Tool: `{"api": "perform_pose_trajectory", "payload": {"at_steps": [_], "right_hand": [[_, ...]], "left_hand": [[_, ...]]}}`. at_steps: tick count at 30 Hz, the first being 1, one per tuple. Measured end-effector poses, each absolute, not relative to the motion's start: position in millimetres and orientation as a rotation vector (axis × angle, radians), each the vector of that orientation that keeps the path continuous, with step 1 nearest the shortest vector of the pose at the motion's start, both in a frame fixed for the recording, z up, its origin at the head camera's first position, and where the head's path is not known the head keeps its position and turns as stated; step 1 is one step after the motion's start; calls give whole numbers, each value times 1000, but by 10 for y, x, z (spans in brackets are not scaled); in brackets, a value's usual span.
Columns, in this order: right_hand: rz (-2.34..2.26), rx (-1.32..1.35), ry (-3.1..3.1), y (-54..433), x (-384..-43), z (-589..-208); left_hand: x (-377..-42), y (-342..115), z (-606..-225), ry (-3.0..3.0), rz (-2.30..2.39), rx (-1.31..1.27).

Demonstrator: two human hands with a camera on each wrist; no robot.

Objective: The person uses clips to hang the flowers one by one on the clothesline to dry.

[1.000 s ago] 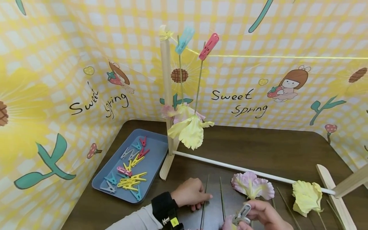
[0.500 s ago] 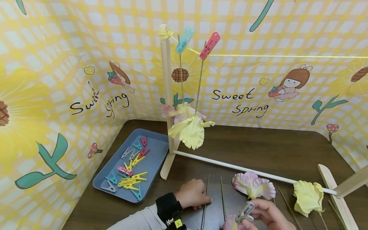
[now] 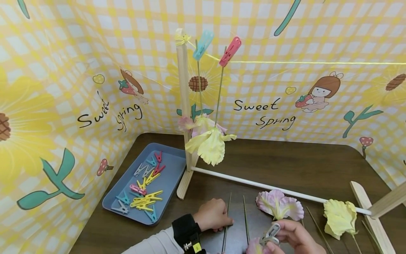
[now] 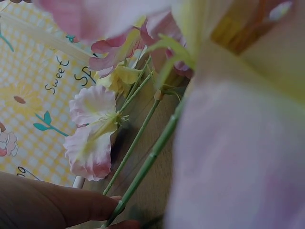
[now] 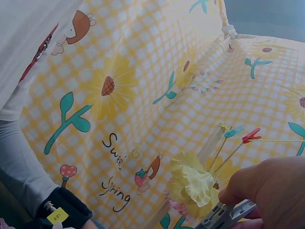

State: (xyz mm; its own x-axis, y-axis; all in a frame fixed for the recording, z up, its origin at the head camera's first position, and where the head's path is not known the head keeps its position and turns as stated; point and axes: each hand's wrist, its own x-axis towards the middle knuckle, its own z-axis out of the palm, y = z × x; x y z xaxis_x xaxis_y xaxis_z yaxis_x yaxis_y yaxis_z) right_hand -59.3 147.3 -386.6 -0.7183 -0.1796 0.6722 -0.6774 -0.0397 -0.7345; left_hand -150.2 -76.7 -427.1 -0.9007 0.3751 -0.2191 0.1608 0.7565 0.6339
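Observation:
In the head view, my left hand (image 3: 211, 213) is at the front of the table, pinching the thin green stem (image 3: 226, 220) of an artificial flower. Its pink-white petals (image 4: 228, 133) loom close in the left wrist view. My right hand (image 3: 298, 237) holds a grey clothespin (image 3: 272, 234) between thumb and fingers, also seen as a clothespin (image 5: 228, 215) in the right wrist view. A pink flower (image 3: 279, 204) lies beyond the right hand. Two flowers hang head-down from a yellow string (image 3: 285, 62), held by a blue clothespin (image 3: 203, 45) and a red clothespin (image 3: 230, 52).
A blue-grey tray (image 3: 172, 176) with several coloured clothespins stands at the left. The wooden post (image 3: 183, 91) rises beside it. A white rod (image 3: 253, 182) runs along the stand's base. At the right lie a yellow flower (image 3: 340, 218) and more stems.
My left hand has shifted slightly to the right, still at the stem. The right hand keeps the grey clothespin in nearly the same place.

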Motion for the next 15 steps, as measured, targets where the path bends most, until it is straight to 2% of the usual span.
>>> {"api": "perform_pose_trajectory", "payload": {"at_steps": [8,15], "right_hand": [[1860,931,-1777,1429,-604,-3853],[1820,841,-1807,1422,-582,-3820]], "left_hand": [[-1467,-797,-4229,2620,968,444],[-1324,-829,-3906,2774,957,691]]}}
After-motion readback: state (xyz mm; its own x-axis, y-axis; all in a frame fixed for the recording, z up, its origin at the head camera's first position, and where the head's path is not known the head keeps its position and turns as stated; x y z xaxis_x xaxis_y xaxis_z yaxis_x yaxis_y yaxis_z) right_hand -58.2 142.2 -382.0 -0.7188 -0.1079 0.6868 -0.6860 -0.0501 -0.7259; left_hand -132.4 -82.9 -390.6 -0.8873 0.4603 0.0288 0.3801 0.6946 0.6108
